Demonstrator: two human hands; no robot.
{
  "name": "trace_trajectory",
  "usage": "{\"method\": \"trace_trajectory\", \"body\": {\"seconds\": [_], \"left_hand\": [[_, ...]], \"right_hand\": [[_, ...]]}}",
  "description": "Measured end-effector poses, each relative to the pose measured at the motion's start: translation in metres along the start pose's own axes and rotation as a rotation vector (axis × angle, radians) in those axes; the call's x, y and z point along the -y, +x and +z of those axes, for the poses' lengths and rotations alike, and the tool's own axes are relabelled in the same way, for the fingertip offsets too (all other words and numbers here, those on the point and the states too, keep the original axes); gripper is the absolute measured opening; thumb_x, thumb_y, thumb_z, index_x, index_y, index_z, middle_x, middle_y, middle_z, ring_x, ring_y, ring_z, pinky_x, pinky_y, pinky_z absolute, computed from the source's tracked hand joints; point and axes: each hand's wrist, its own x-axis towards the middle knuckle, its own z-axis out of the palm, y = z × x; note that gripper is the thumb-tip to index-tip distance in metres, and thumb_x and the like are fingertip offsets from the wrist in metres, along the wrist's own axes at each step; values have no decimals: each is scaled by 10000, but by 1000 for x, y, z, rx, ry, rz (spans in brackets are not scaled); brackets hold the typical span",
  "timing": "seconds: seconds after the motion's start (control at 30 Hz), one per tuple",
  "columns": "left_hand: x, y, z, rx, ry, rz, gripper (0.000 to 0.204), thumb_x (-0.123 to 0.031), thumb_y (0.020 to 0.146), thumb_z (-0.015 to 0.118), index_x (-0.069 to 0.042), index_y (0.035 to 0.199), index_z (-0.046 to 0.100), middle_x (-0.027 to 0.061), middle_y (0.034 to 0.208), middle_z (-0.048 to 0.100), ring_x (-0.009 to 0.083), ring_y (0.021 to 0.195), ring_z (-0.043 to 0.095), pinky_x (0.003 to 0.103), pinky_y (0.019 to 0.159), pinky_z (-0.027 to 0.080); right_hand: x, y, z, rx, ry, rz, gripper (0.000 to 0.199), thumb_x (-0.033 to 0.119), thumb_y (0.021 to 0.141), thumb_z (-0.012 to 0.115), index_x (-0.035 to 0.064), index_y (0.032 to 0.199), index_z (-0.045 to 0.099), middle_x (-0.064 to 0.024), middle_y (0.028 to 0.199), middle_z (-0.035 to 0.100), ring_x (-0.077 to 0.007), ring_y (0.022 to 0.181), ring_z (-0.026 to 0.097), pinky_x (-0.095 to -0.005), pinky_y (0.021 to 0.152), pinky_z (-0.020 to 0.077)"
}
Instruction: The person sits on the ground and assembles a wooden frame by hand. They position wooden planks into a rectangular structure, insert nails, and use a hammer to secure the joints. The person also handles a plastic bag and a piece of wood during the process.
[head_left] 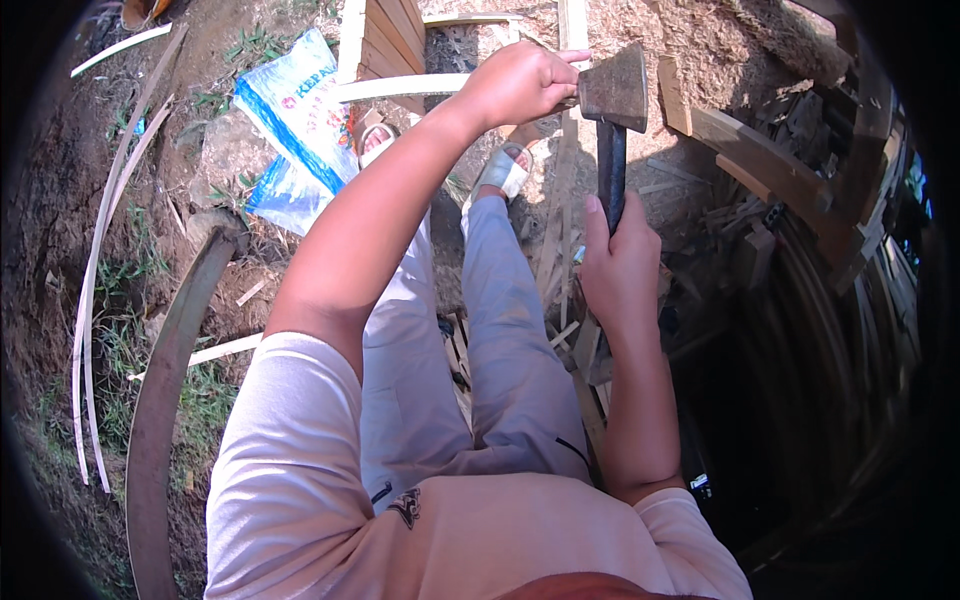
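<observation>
My right hand (622,250) is wrapped around the dark handle of a hatchet (613,90), its broad grey metal head pointing away from me. Just left of that head is my left hand (520,82), fingers curled in and one fingertip reaching toward the metal. A pale wooden slat (572,22) runs behind those fingertips; whether they grip it is hidden. Another pale strip (405,88) extends leftward from beside the left wrist. Stacked wooden boards (388,45) stand beyond it.
A white and blue plastic sack (292,120) lies on the ground by my feet. Long thin strips (105,235) and a curved dark piece (165,400) are at left. Timber (765,155) and heaped slats (850,320) crowd the right side.
</observation>
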Motion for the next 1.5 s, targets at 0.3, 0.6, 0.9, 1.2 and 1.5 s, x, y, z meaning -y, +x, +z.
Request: {"method": "trace_trajectory", "body": {"seconds": [0.3, 0.6, 0.9, 1.2, 1.5], "left_hand": [[4, 2, 2, -13, 71, 66, 139, -119, 950, 728, -116, 995, 860, 54, 1134, 808, 224, 1279, 708, 403, 943, 624], [16, 2, 16, -207, -129, 242, 131, -124, 951, 720, -119, 964, 850, 61, 1129, 809, 221, 1227, 734, 429, 894, 625], [17, 1, 20, -299, 10, 293, 107, -189, 940, 749, -133, 961, 838, 44, 1133, 815, 261, 1054, 774, 449, 823, 633], [10, -4, 18, -279, 110, 220, 115, -167, 942, 732, -159, 993, 834, 32, 1136, 814, 234, 1112, 766, 439, 785, 628], [12, 0, 16, -151, 200, 188, 144, -268, 966, 737, -192, 1006, 853, -6, 1181, 815, 258, 987, 789, 432, 800, 640]], "right_hand": [[9, -4, -4, -53, 11, -14, 341, 249, 1097, 609, -80, 1189, 602, -283, 891, 720, -495, 860, 724, -515, 757, 545], [19, -13, -7, -143, 51, -71, 293, 207, 1104, 597, -79, 1169, 599, -283, 884, 716, -484, 824, 725, -500, 728, 546], [39, -16, -23, -108, 68, -48, 293, 215, 1106, 598, -73, 1159, 592, -252, 831, 700, -429, 764, 733, -488, 712, 550], [29, -7, -13, -89, 50, 23, 312, 223, 1107, 587, -84, 1164, 596, -292, 893, 715, -462, 797, 732, -516, 732, 550], [0, 9, 1, -53, -24, -28, 306, 227, 1108, 588, -77, 1148, 583, -246, 819, 694, -395, 759, 743, -483, 695, 546]]}}
